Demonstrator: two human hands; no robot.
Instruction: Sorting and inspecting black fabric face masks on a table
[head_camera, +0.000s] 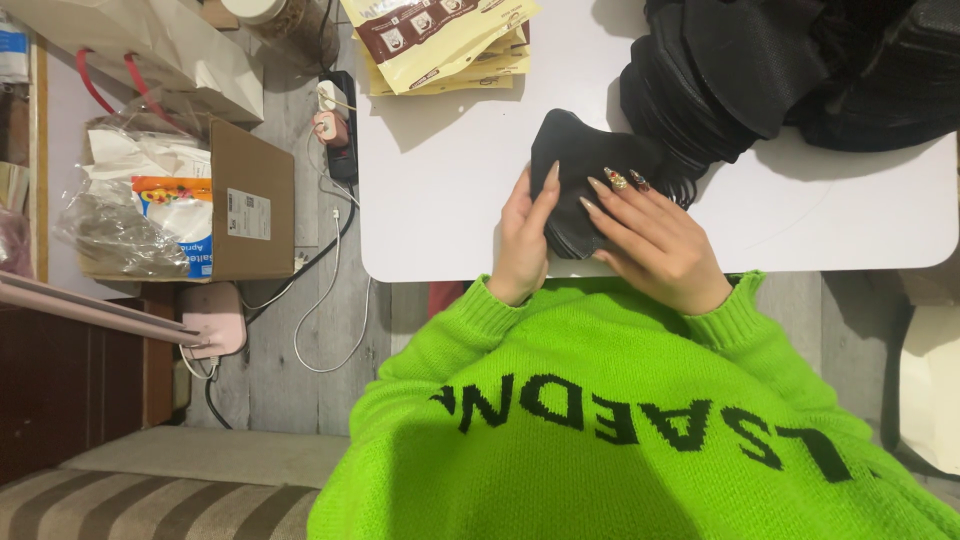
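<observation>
On the white table (440, 200) lies a small stack of black flat pieces (580, 170), near the front edge. My left hand (522, 240) grips the stack's left side, thumb on top. My right hand (655, 240), with long decorated nails, rests over its right side with fingers spread on the black material. Both arms wear bright green knitted sleeves (600, 400). A large heap of similar black pieces (760, 70) fills the table's far right, touching the stack I hold.
Cream and brown pouches (440, 40) lie at the table's far left. On the floor to the left stand a cardboard box with plastic bags (190, 200), a power strip with cables (338, 130) and a white paper bag (160, 50). A striped cushion (150, 500) is at bottom left.
</observation>
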